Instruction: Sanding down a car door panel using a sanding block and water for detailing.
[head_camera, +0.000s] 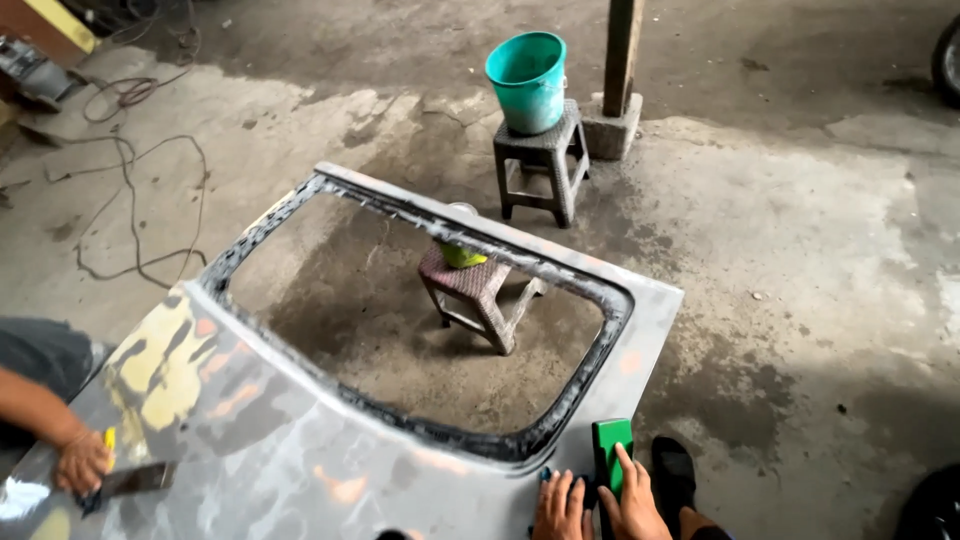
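Note:
A grey, sanded car hatch panel (300, 450) with an empty window opening lies flat in front of me. My right hand (635, 500) grips a green sanding block (611, 445) standing on the panel's near right corner. My left hand (560, 508) lies flat on the panel just left of the block, fingers stretched forward. At the panel's left end another person's hand (82, 462) holds a scraper (135, 480) with a yellow handle against the patchy yellow and orange surface.
Under the window opening a brown woven stool (478, 290) carries a small yellow-green container (460, 255). Behind it a teal bucket (528, 80) sits on a dark stool (543, 165) beside a post (622, 50). Cables (130, 200) trail over the concrete floor at left. My black shoe (673, 478) is by the panel.

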